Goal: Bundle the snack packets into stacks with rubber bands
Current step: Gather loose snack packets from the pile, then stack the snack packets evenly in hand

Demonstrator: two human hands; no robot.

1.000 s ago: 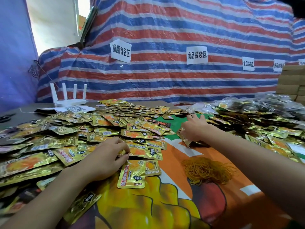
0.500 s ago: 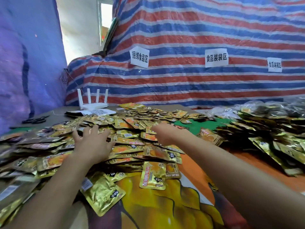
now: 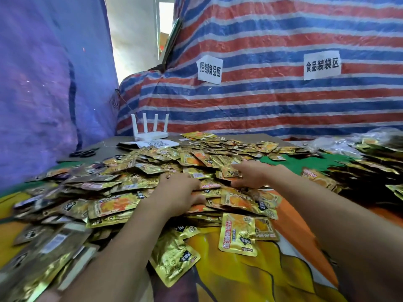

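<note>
Striped tarpaulin (image 3: 261,110) in red, blue and white forms the rear wall and carries two white paper signs (image 3: 209,69) with printed characters. Blue tarpaulin (image 3: 43,94) closes the left side, and a pale wall (image 3: 133,40) shows in the gap between the two sheets. The counter (image 3: 109,149) is bare and grey-brown at its far left edge; a printed cloth (image 3: 250,280) in orange, yellow and green covers the near part. At the far end stands a white router (image 3: 150,132) with four upright antennas, beside a printed sheet (image 3: 157,143); black scissors (image 3: 84,152) lie to its left. Gold snack packets (image 3: 130,184) lie in a loose, unsorted pile across the centre and left of the counter. A second heap (image 3: 370,168) lies at the right, apart from the pile. The left hand (image 3: 181,192) rests palm-down on the pile with fingers bent; a grip cannot be confirmed. The right hand (image 3: 250,173) rests on the pile, fingers extended and spread. One single packet (image 3: 237,234) lies flat on the cloth, near the pile edge.
</note>
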